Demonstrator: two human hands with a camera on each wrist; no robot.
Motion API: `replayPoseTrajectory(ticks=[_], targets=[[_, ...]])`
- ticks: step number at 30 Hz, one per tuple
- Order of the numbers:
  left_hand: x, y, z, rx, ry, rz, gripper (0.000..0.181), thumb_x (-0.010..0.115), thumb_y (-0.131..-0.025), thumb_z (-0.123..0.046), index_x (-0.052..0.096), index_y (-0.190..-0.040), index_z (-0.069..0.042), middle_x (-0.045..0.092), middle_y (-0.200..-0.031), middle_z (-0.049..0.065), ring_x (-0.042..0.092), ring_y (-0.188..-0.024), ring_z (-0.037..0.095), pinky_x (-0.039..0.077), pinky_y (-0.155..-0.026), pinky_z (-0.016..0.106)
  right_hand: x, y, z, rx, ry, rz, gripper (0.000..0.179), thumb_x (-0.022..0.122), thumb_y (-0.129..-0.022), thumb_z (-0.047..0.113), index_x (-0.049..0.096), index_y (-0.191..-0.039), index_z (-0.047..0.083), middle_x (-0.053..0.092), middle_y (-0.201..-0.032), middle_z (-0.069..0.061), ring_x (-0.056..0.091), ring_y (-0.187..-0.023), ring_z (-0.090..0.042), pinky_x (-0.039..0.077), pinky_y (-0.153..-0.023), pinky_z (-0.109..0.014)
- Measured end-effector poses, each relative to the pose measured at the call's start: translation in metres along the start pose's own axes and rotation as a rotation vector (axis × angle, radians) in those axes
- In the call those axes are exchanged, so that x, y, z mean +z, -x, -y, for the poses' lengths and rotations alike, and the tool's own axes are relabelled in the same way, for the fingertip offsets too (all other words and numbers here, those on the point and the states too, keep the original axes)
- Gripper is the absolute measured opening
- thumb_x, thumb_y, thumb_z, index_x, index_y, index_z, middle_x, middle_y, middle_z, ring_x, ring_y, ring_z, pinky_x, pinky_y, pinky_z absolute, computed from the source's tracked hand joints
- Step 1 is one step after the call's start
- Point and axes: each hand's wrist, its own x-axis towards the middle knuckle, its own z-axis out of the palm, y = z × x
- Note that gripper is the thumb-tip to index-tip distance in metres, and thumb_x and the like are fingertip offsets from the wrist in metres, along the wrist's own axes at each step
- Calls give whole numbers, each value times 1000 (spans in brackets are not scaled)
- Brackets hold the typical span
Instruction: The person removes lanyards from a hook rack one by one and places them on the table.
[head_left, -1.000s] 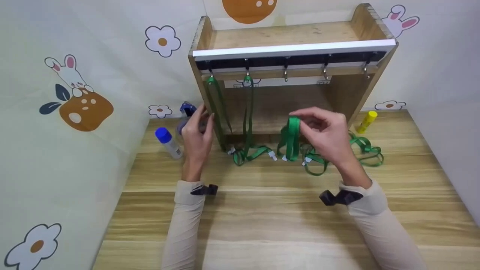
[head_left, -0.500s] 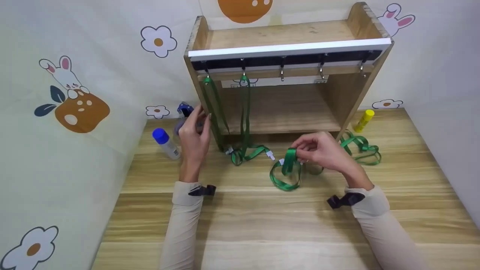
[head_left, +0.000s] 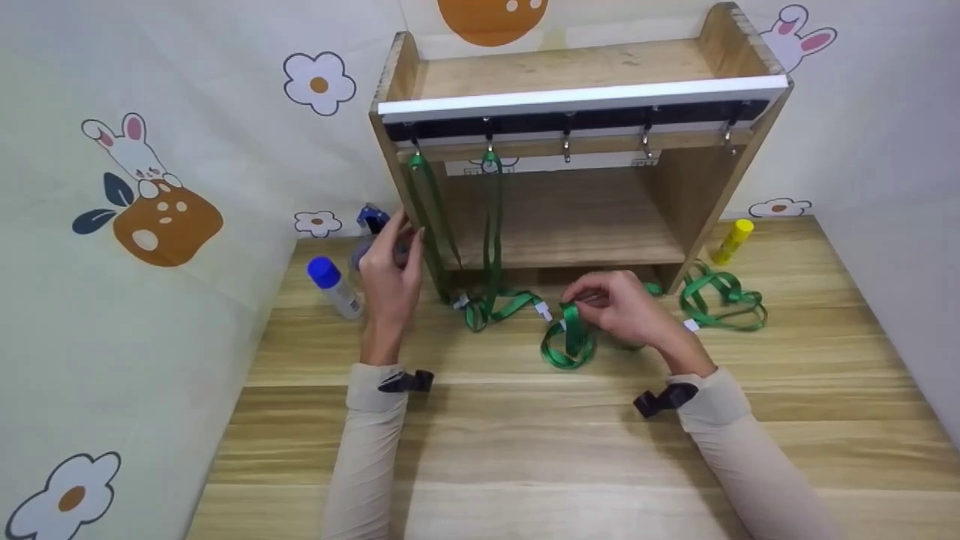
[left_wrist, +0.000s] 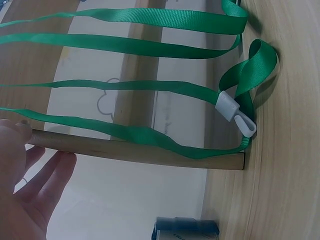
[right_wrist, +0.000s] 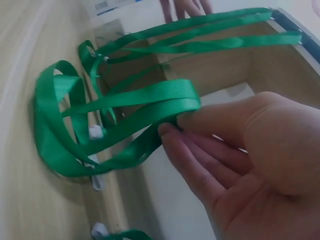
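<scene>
In the head view my right hand [head_left: 619,306] is low before the shelf's base, pinching a green lanyard [head_left: 574,330] between thumb and fingertips. The right wrist view shows the lanyard's ribbon [right_wrist: 170,97] folded at the pinch, its loops trailing to the tabletop. My left hand [head_left: 390,274] holds the left side panel [left_wrist: 130,150] of a wooden shelf [head_left: 570,217], thumb on one side and fingers on the other. Two green lanyards, one at the far left [head_left: 435,202] and another beside it [head_left: 492,225], hang from the shelf's first two hooks, their lower ends on the table.
Another green lanyard [head_left: 724,296] lies at the right by the yellow glue stick [head_left: 733,241]. Left of the shelf stand a blue-capped glue stick [head_left: 334,286] and a blue tape dispenser [head_left: 373,219]. Bare metal hooks [head_left: 568,146] line the rail's right part.
My right hand has come down from in front of the shelf to near the tabletop with the lanyard, then shifted slightly left. My left hand stays on the side panel.
</scene>
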Motion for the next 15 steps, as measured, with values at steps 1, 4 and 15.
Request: replayPoseTrajectory(ticks=[1,4,15], targets=[[0,0,0,1,-1,2,40,69,-108,-21,68,-145,-7,79,-129,12,80,-108,18,68,-83,29,3,-1,0,-15,27,11,22,69,-100,-4,83,-109,10,82,-113,-9,79,-108,-26,67,-92,-33],[-1,0,-1,1,4,8,40,68,-108,-20,68,-145,-6,79,-129,13,80,-108,18,68,-83,26,13,-2,-3,-53,106,49,22,70,-100,-3,85,-109,10,83,-113,-6,78,-107,-24,67,-91,-39],[-1,0,-1,2,13,7,41,70,-107,-19,67,-147,-7,79,-130,12,80,-108,18,69,-80,29,37,0,-10,-91,144,140,21,69,-103,2,86,-110,14,83,-121,-1,76,-119,-22,65,-95,-39]])
